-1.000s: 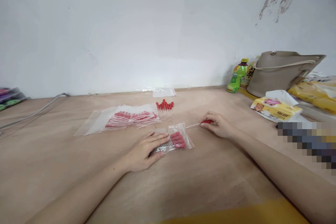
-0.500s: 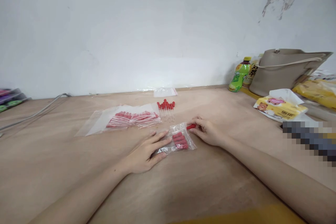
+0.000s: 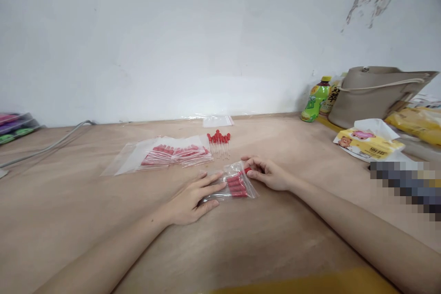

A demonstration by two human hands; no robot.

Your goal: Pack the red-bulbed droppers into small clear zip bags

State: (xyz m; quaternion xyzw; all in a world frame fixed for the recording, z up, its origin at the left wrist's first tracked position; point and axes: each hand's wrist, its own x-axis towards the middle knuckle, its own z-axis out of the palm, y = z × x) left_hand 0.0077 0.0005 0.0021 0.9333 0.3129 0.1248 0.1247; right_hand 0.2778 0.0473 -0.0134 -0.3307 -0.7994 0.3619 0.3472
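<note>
A clear zip bag (image 3: 255, 191) lies on the table with several red-headed droppers (image 3: 237, 188) in it, side by side. My left hand (image 3: 193, 197) rests flat on the bag's left part, fingers spread. At the bag's right end, my right hand (image 3: 268, 173) pinches another dropper by its red head (image 3: 247, 170); its front part is inside the bag mouth. Behind the bag, several loose droppers (image 3: 219, 138) lie in a row, red heads away from me and thin clear stems towards me. Filled bags (image 3: 161, 156) overlap to their left.
An unfilled zip bag (image 3: 217, 121) lies near the wall. At the right are a green bottle (image 3: 315, 101), a grey-beige handbag (image 3: 367, 101), a yellow tissue pack (image 3: 370, 140) and a blurred dark object (image 3: 406, 186). A grey cable (image 3: 51, 148) crosses the left side.
My right hand has moved slightly left, pushing the pinched dropper further into the bag mouth. My left hand stays on the bag. The view has shifted a little.
</note>
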